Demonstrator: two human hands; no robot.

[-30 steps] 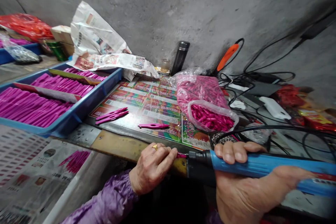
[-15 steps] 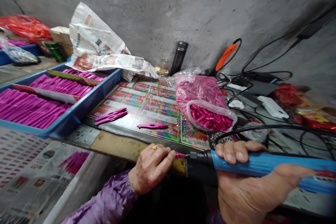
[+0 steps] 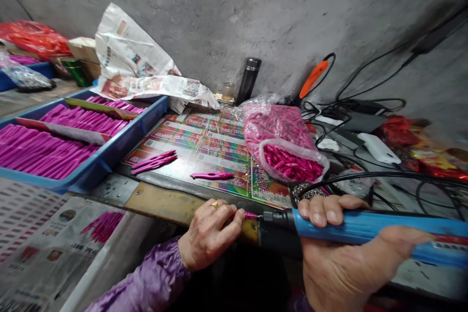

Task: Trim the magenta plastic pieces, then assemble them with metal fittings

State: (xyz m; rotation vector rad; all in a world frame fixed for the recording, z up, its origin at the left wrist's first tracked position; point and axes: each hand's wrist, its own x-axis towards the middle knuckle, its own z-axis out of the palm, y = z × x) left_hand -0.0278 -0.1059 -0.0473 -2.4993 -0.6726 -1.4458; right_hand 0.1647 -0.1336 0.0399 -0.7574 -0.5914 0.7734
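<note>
My left hand (image 3: 214, 234), with a ring on one finger, pinches a small magenta plastic piece (image 3: 250, 215) at the table's front edge. Most of that piece is hidden by my fingers. My right hand (image 3: 340, 253) is wrapped round a blue electric screwdriver (image 3: 365, 226), held level with its tip pointing left. The tip meets the right end of the magenta piece. Beyond my hands, one slim magenta piece (image 3: 212, 175) lies alone on the printed sheet (image 3: 219, 151). A few similar pieces (image 3: 155, 161) lie together to its left.
A blue tray (image 3: 106, 163) of magenta pieces stands at left, near crumpled newspaper (image 3: 133, 53). An open plastic bag (image 3: 280, 126) holds small magenta parts. A black flask (image 3: 248, 80) stands by the wall. Black cables (image 3: 351, 175) cross the right side. Newspaper-lined basket (image 3: 29, 234) sits lower left.
Almost nothing differs. Both hands, the screwdriver and the pinched piece keep the same places relative to each other; the whole view has shifted very slightly.
</note>
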